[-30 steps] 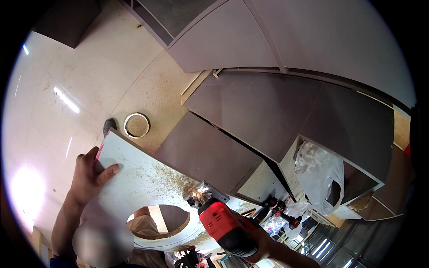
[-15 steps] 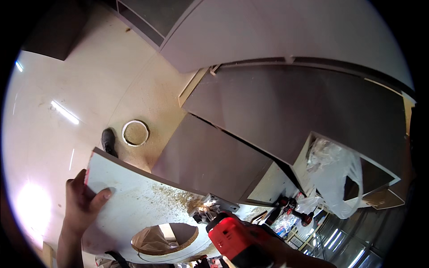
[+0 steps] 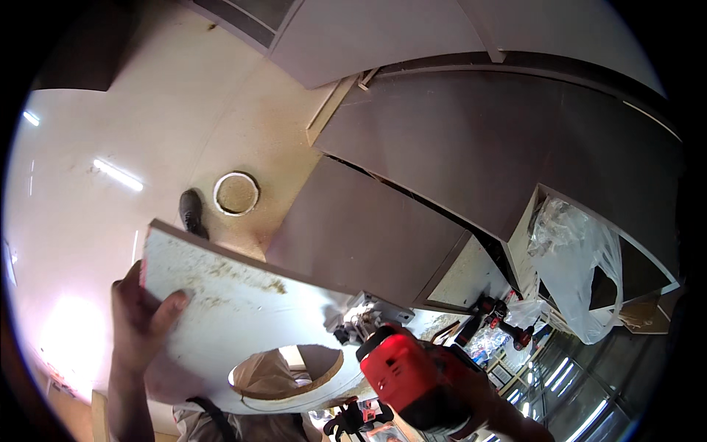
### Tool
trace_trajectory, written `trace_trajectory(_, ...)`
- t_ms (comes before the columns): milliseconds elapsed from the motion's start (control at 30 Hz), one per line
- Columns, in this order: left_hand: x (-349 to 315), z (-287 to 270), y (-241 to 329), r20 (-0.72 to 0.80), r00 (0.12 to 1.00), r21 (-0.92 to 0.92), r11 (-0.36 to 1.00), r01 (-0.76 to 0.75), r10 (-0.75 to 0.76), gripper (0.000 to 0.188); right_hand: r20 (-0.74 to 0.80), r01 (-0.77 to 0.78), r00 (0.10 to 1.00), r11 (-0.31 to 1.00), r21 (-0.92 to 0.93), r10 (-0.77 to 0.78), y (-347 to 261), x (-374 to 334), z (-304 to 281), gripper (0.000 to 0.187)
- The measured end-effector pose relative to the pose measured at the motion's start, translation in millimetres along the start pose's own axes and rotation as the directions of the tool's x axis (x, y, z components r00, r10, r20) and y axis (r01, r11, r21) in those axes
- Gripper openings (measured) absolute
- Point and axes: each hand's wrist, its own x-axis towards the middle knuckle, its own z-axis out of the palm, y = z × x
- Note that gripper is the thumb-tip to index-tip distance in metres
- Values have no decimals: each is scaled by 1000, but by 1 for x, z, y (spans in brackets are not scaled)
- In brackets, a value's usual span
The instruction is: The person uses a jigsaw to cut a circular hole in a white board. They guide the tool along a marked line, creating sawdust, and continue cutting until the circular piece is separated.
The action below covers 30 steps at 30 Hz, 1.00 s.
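My left hand [image 3: 147, 317] grips the left edge of a white board [image 3: 199, 331], thumb on top and fingers over the edge. Sawdust lies scattered on the board's far left part. A large round hole [image 3: 324, 368] with a raw brown rim opens in the board, and pale cloth shows through it. My right hand [image 3: 479, 405], partly hidden, is wrapped round a red and black jigsaw [image 3: 398, 368]. The jigsaw's metal base [image 3: 368, 317] is at the board's far edge, right of the hole; its blade cannot be made out.
A white-edged ring [image 3: 236, 193] lies on the pale floor beside a dark shoe [image 3: 191, 212]. Large dark brown panels [image 3: 456, 140] stretch beyond the board. At right, a clear plastic bag [image 3: 574, 258] hangs over a cabinet opening. Another red and black power tool [image 3: 508, 324] lies near it.
The sawdust pile near the jigsaw has scattered leftward across the board. The view has shifted, with the floor and panels higher in it. Both hands keep their holds.
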Motion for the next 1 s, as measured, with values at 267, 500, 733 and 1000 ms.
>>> trace_trajectory(267,-1,-6,-3,20,999,135,990,-51,48,39,-242,91,939,855,-511,-244,9,-12,24,77)
trace_trajectory(500,-2,-9,2,33,996,201,976,-84,78,41,-250,147,896,777,-612,-367,34,-25,29,47)
trace_trajectory(733,-3,-14,0,49,988,236,959,-156,149,45,-227,151,885,710,-688,-407,37,-27,26,36)
trace_trajectory(1000,-2,-13,-6,6,972,279,933,-228,236,49,-142,202,894,664,-720,-425,42,-32,15,55)
